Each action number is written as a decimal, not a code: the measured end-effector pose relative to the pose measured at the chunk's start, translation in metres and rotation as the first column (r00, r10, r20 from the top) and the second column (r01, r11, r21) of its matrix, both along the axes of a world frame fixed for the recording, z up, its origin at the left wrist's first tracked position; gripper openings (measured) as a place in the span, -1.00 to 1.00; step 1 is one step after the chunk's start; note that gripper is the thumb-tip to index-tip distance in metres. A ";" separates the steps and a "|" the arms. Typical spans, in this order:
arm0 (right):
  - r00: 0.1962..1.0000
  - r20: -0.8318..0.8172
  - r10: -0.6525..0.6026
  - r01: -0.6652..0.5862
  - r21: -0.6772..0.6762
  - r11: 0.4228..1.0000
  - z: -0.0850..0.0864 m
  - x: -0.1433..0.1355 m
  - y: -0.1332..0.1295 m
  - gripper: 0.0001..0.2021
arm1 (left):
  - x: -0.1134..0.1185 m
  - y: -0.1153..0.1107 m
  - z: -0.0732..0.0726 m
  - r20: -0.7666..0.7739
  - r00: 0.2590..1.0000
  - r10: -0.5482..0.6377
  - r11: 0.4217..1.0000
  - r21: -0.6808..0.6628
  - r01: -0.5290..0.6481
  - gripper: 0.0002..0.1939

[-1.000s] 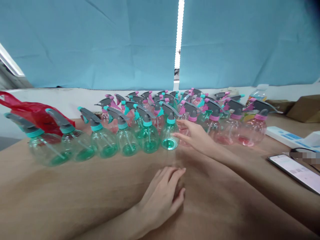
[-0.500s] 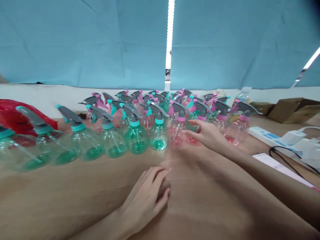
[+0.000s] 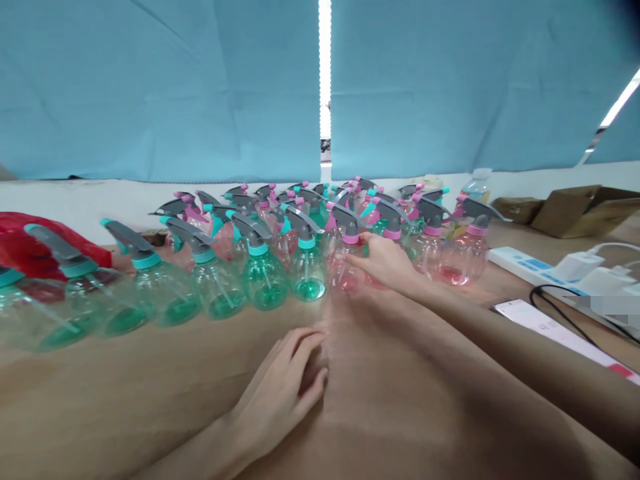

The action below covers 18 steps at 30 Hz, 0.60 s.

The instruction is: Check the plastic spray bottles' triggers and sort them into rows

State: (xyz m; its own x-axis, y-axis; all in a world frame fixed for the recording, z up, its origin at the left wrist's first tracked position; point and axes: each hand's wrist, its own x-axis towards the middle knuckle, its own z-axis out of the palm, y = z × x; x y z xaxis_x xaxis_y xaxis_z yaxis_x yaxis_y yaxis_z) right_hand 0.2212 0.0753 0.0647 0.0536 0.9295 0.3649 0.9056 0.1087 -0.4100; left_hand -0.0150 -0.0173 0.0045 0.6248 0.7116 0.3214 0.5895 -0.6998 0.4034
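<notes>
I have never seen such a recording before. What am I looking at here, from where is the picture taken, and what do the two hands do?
There is no machine: a person works with bare hands, and a camera on their head looks forward and down. The brown table carries many spray bottles, green ones to the left and pink ones to the right. The right hand reaches forward and touches a pink bottle in the front row; whether it grips is unclear. The left hand rests on the table, holding nothing. A phone and a power strip lie at right.

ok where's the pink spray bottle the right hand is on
Head view, just right of centre: the pink spray bottle stands in the front row, beside the last green bottle, with the right hand against it.
</notes>
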 end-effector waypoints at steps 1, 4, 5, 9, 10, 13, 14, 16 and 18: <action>1.000 0.012 0.000 0.001 -0.008 1.000 0.001 0.000 -0.002 -0.53 | 0.001 0.001 0.001 0.002 1.000 0.009 1.000 -0.015 -0.009 -0.60; 0.999 0.035 0.008 -0.007 -0.028 1.000 0.005 -0.001 -0.010 -0.54 | 0.003 0.004 0.004 0.012 0.999 0.043 0.997 -0.058 -0.042 -0.64; 0.999 0.040 0.010 -0.009 -0.033 0.999 0.006 -0.001 -0.014 -0.55 | 0.004 0.005 0.005 0.019 0.998 0.056 0.996 -0.067 -0.054 -0.66; 0.999 0.052 0.002 0.001 -0.045 0.999 0.009 0.001 -0.033 -0.60 | 0.008 0.006 0.008 0.058 0.993 0.106 0.992 -0.073 -0.102 -0.69; 0.998 0.055 0.003 -0.001 -0.047 0.999 0.010 0.002 -0.039 -0.60 | 0.010 0.005 0.009 0.071 0.991 0.117 0.991 -0.072 -0.112 -0.68; 0.997 0.069 0.042 -0.038 -0.054 0.998 0.012 0.005 -0.063 -0.64 | 0.020 0.003 0.009 0.111 0.984 0.140 0.989 -0.070 -0.133 -0.59; 0.995 0.074 0.064 -0.060 -0.057 0.997 0.012 0.005 -0.072 -0.67 | 0.025 0.001 0.009 0.122 0.982 0.147 0.988 -0.076 -0.138 -0.54; 0.993 0.086 0.079 -0.074 -0.058 0.996 0.013 0.006 -0.091 -0.65 | 0.036 -0.002 0.009 0.140 0.977 0.160 0.984 -0.103 -0.146 -0.41; 0.990 0.041 0.138 -0.138 -0.005 0.990 0.014 0.007 -0.108 -0.67 | 0.047 -0.007 0.008 0.160 0.973 0.168 0.979 -0.146 -0.145 -0.29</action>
